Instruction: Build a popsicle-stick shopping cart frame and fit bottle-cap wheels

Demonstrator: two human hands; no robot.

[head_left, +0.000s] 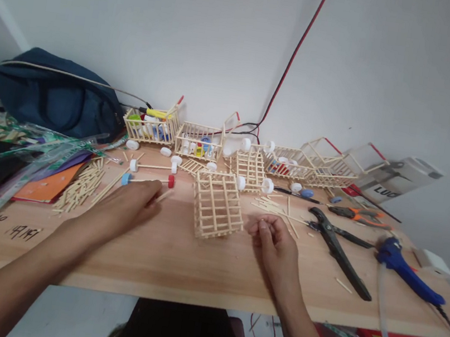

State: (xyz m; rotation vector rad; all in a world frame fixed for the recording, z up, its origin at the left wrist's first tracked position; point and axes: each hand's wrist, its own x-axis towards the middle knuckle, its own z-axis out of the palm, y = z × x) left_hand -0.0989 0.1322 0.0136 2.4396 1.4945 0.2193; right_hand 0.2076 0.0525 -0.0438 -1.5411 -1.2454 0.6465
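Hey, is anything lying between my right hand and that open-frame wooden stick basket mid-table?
Nothing visible does. Only bare light wooden tabletop separates the right hand from the open-frame wooden stick basket; the loose thin wooden sticks lie behind the hand, toward the wall.

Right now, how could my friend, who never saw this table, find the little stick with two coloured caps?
Start at the wooden table and find the left hand resting on it. Just past its knuckles lies a thin stick with a bottle cap on each end. Its caps are blue and red, while the similar stick behind it has white caps.
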